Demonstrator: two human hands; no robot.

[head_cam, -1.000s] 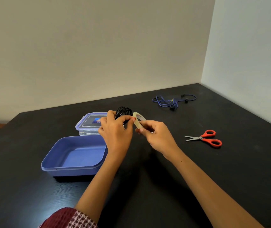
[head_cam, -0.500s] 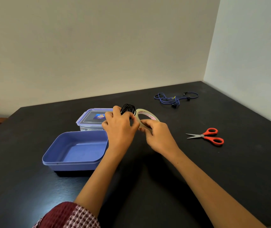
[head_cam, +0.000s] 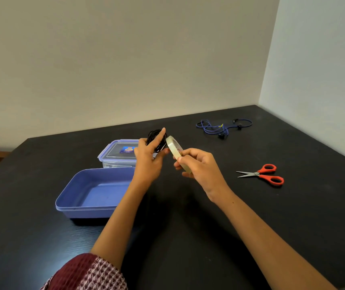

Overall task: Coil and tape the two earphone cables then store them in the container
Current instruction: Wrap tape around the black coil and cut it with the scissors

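My left hand (head_cam: 149, 159) holds a coiled black earphone cable (head_cam: 154, 136) above the table, forefinger stretched up across the coil. Right beside it my right hand (head_cam: 198, 166) grips a roll of clear tape (head_cam: 172, 149), standing on edge and touching the coil. A blue earphone cable (head_cam: 219, 127) lies loose and uncoiled at the far right of the table. The open blue container (head_cam: 88, 206) sits to the left of my left forearm, with nothing in it.
A clear lidded box (head_cam: 117, 153) with blue clips stands behind the blue container. Red-handled scissors (head_cam: 263, 174) lie shut on the black table (head_cam: 293, 216) to the right of my right hand. Walls meet at the far right corner.
My right hand has turned the tape roll on edge and drawn it slightly right. My left forefinger has lifted and now points up over the black coil.
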